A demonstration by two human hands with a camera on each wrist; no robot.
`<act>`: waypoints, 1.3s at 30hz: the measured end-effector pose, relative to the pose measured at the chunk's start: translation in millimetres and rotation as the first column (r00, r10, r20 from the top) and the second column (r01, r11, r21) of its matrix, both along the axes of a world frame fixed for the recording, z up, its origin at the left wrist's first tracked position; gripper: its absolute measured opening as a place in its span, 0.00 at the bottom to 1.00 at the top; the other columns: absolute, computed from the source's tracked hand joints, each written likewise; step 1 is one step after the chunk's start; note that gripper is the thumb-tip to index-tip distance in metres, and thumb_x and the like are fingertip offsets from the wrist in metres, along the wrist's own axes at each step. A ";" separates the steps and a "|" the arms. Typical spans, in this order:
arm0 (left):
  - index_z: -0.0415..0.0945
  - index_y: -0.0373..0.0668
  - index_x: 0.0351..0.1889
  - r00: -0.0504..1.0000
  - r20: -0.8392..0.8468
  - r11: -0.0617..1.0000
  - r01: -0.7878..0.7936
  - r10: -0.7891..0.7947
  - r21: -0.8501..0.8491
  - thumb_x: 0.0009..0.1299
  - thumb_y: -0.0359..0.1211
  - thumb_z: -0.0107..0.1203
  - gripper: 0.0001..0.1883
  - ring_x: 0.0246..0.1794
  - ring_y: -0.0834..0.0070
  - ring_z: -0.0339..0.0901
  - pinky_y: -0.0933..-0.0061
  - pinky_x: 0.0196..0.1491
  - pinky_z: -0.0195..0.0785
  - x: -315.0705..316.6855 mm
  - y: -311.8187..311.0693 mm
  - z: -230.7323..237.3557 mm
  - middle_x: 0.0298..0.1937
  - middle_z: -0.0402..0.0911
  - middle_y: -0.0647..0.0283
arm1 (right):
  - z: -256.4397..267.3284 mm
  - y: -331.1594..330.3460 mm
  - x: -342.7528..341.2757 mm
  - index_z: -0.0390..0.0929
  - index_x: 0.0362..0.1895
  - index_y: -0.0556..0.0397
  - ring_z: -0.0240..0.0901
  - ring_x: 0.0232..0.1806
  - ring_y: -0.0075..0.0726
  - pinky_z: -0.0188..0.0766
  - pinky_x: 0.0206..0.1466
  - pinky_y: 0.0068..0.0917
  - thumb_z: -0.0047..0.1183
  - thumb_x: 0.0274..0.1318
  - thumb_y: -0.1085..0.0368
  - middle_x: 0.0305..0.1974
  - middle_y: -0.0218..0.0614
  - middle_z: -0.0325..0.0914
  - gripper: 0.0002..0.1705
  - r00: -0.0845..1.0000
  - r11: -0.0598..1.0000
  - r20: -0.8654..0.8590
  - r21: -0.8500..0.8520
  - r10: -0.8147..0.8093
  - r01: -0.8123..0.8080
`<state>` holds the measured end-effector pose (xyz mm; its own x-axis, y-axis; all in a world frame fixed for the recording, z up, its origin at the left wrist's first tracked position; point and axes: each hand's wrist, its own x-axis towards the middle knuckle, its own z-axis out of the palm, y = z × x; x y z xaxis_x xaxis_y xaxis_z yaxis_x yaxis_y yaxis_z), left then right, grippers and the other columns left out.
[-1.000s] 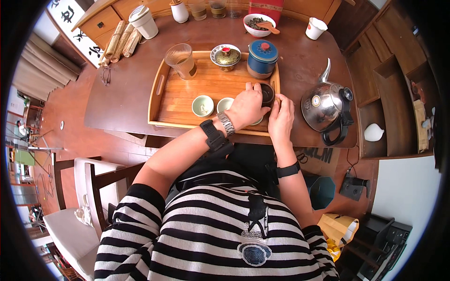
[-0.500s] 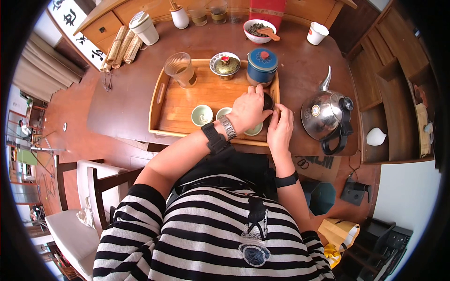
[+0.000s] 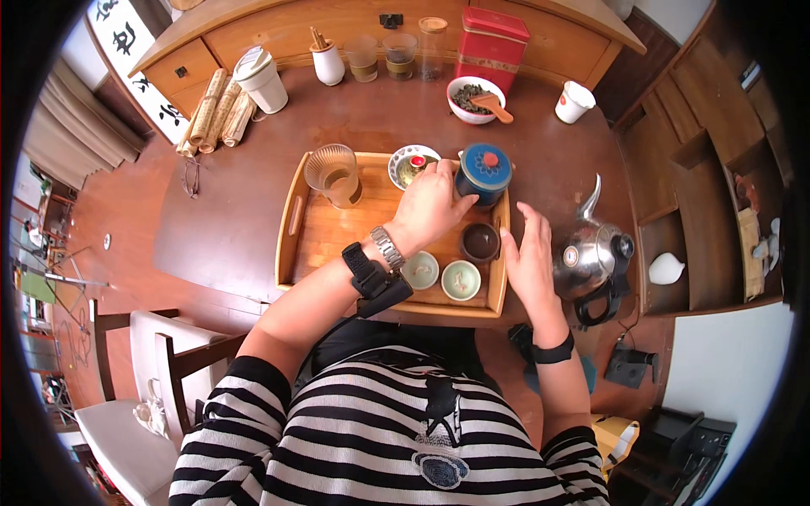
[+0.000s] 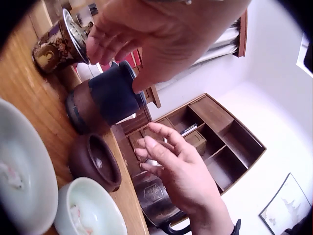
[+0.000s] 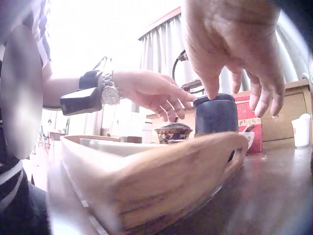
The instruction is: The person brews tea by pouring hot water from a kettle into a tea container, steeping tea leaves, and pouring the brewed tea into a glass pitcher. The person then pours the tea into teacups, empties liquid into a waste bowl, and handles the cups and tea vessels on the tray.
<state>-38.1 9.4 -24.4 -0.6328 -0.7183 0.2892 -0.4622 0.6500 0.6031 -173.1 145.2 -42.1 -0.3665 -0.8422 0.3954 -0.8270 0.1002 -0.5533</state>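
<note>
My left hand (image 3: 432, 207), a watch on its wrist, is over the wooden tray (image 3: 314, 270) with relaxed fingers and nothing in them. Its fingertips overlap the patterned lidded tea bowl (image 3: 407, 169) with the red knob; its thumb is near the blue lidded canister (image 3: 485, 173). To the right, my right hand (image 3: 531, 257) hovers by the tray's rim, fingers loosely spread, holding nothing. Between the hands a small dark brown cup (image 3: 480, 242) stands on the tray. Pale green cups (image 3: 461, 280) sit in front of it, one of them (image 4: 90, 210) beside the dark cup in the left wrist view.
A ribbed glass (image 3: 335, 177) stands at the tray's back left. On the right is a steel kettle (image 3: 591, 253). Behind the tray are a bowl of tea leaves (image 3: 464, 103) with a wooden scoop, a red tin (image 3: 492, 46) and a white paper cup (image 3: 575, 103). Rolled bamboo mats (image 3: 211, 110) lie at left.
Both hands have come off the dark cup, which now stands on the tray. The left hand has moved back toward the lidded bowl and canister, the right hand outward. The head view has tilted up.
</note>
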 end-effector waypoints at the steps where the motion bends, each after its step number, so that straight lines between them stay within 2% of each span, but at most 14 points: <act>1: 0.66 0.30 0.41 0.999 -0.039 1.000 -0.002 0.000 -0.030 0.57 0.38 0.60 0.23 0.38 0.53 0.73 0.61 0.42 0.67 -1.2 -4.1 2.6 0.36 0.74 0.47 | 5.2 -9.8 -6.6 0.60 0.55 0.56 0.60 0.52 0.58 0.60 0.54 0.45 0.54 0.49 0.65 0.48 0.53 0.64 0.28 0.999 0.999 0.010 -0.022 0.042 -0.041; 4: 0.67 0.30 0.39 0.994 -0.109 0.995 -0.041 0.031 -0.092 0.57 0.34 0.59 0.19 0.37 0.53 0.71 0.60 0.41 0.66 -3.4 -18.1 9.1 0.34 0.72 0.47 | 19.5 -40.1 -15.8 0.59 0.55 0.55 0.60 0.53 0.56 0.60 0.56 0.43 0.59 0.45 0.63 0.50 0.52 0.62 0.33 0.992 0.990 0.004 -0.060 0.129 -0.128; 6: 0.67 0.31 0.38 0.993 -0.019 0.968 -0.122 0.121 -0.220 0.57 0.32 0.58 0.17 0.40 0.53 0.68 0.60 0.44 0.63 -2.3 -26.8 6.2 0.35 0.70 0.47 | 20.6 -56.9 -18.1 0.58 0.56 0.51 0.59 0.54 0.55 0.60 0.58 0.42 0.65 0.38 0.61 0.52 0.50 0.60 0.40 0.979 0.976 0.016 -0.085 0.205 -0.203; 11: 0.67 0.32 0.37 0.985 0.042 0.971 -0.157 0.167 -0.181 0.56 0.32 0.56 0.15 0.42 0.53 0.64 0.59 0.47 0.60 -1.7 -40.2 -8.1 0.35 0.69 0.48 | 15.8 -76.1 -15.0 0.58 0.55 0.48 0.63 0.49 0.50 0.65 0.53 0.40 0.69 0.31 0.63 0.49 0.47 0.60 0.44 0.963 0.963 0.011 -0.014 0.268 -0.268; 17: 0.69 0.32 0.34 0.973 0.093 0.966 -0.196 0.214 -0.171 0.56 0.30 0.54 0.12 0.41 0.53 0.66 0.59 0.47 0.61 -2.2 -45.0 -11.7 0.34 0.70 0.47 | 8.8 -84.1 -17.0 0.62 0.52 0.49 0.66 0.44 0.42 0.67 0.49 0.37 0.69 0.30 0.64 0.47 0.42 0.63 0.40 0.968 0.967 0.017 -0.058 0.250 -0.249; 19: 0.68 0.32 0.33 0.990 0.056 0.989 -0.124 0.129 -0.079 0.57 0.28 0.52 0.09 0.38 0.52 0.69 0.58 0.43 0.64 -0.3 -48.6 -18.7 0.34 0.71 0.46 | 4.1 -85.4 -17.4 0.63 0.51 0.49 0.67 0.43 0.40 0.68 0.49 0.36 0.69 0.30 0.64 0.47 0.41 0.64 0.40 0.966 0.962 0.006 -0.099 0.257 -0.256; 26: 0.67 0.31 0.32 0.997 -0.062 0.994 -0.054 0.048 -0.100 0.60 0.26 0.49 0.06 0.37 0.50 0.70 0.57 0.41 0.65 9.9 -49.8 -9.3 0.34 0.70 0.44 | -6.6 -88.2 -20.2 0.66 0.48 0.49 0.68 0.42 0.38 0.68 0.47 0.34 0.69 0.29 0.65 0.44 0.39 0.66 0.37 0.972 0.954 -0.020 -0.187 0.233 -0.232; 29: 0.67 0.29 0.35 0.972 -0.201 0.991 -0.130 0.125 -0.010 0.60 0.28 0.51 0.10 0.37 0.51 0.72 0.60 0.40 0.67 15.3 -40.9 -1.8 0.34 0.72 0.44 | -4.9 -89.3 -19.8 0.66 0.47 0.50 0.68 0.41 0.38 0.68 0.46 0.33 0.69 0.28 0.66 0.43 0.39 0.67 0.35 0.974 0.957 -0.019 -0.183 0.227 -0.227; 31: 0.66 0.26 0.45 0.959 -0.278 0.969 0.023 0.047 0.245 0.61 0.32 0.55 0.20 0.32 0.61 0.76 0.67 0.35 0.69 23.8 -32.7 7.1 0.30 0.75 0.48 | -4.1 -91.0 -20.7 0.67 0.47 0.50 0.68 0.41 0.38 0.68 0.46 0.33 0.69 0.28 0.66 0.43 0.39 0.67 0.35 0.975 0.960 -0.023 -0.170 0.221 -0.222; 32: 0.66 0.26 0.45 0.958 -0.281 0.969 0.018 0.053 0.246 0.61 0.32 0.55 0.20 0.32 0.61 0.76 0.67 0.35 0.69 26.6 -29.1 9.0 0.30 0.75 0.48 | -3.3 -93.2 -21.0 0.67 0.47 0.50 0.68 0.41 0.38 0.68 0.46 0.33 0.69 0.28 0.66 0.42 0.38 0.67 0.35 0.977 0.963 -0.027 -0.163 0.212 -0.214; 34: 0.61 0.24 0.55 0.961 -0.267 0.817 0.211 -0.072 0.537 0.60 0.35 0.58 0.30 0.26 0.73 0.76 0.73 0.31 0.68 31.2 -20.1 9.9 0.25 0.77 0.55 | 0.8 -96.2 -20.7 0.68 0.47 0.50 0.69 0.41 0.38 0.68 0.46 0.33 0.68 0.28 0.66 0.41 0.38 0.68 0.35 0.976 0.962 -0.038 -0.167 0.213 -0.216; 35: 0.57 0.24 0.58 0.951 -0.297 0.769 0.254 -0.088 0.587 0.61 0.36 0.59 0.33 0.24 0.80 0.73 0.76 0.29 0.66 30.8 -16.1 6.3 0.23 0.76 0.59 | 5.2 -97.2 -20.9 0.68 0.47 0.50 0.69 0.41 0.38 0.68 0.46 0.33 0.68 0.29 0.65 0.40 0.38 0.68 0.34 0.978 0.968 -0.025 -0.136 0.208 -0.210; 38: 0.49 0.22 0.61 0.946 -0.298 0.744 0.288 -0.125 0.603 0.60 0.35 0.59 0.39 0.22 0.79 0.70 0.77 0.27 0.65 27.9 -3.9 1.6 0.21 0.73 0.61 | 25.9 -100.1 -19.4 0.69 0.47 0.50 0.70 0.41 0.39 0.68 0.46 0.33 0.68 0.30 0.62 0.38 0.39 0.70 0.33 0.976 0.974 -0.019 -0.062 0.216 -0.217; 39: 0.61 0.30 0.44 0.933 -0.348 0.684 0.312 -0.091 0.660 0.57 0.32 0.60 0.23 0.27 0.70 0.74 0.72 0.31 0.67 26.4 -0.5 2.2 0.28 0.75 0.56 | 35.2 -101.4 -17.6 0.70 0.46 0.49 0.70 0.40 0.40 0.67 0.46 0.33 0.68 0.30 0.62 0.37 0.40 0.70 0.33 0.973 0.972 -0.006 -0.044 0.231 -0.231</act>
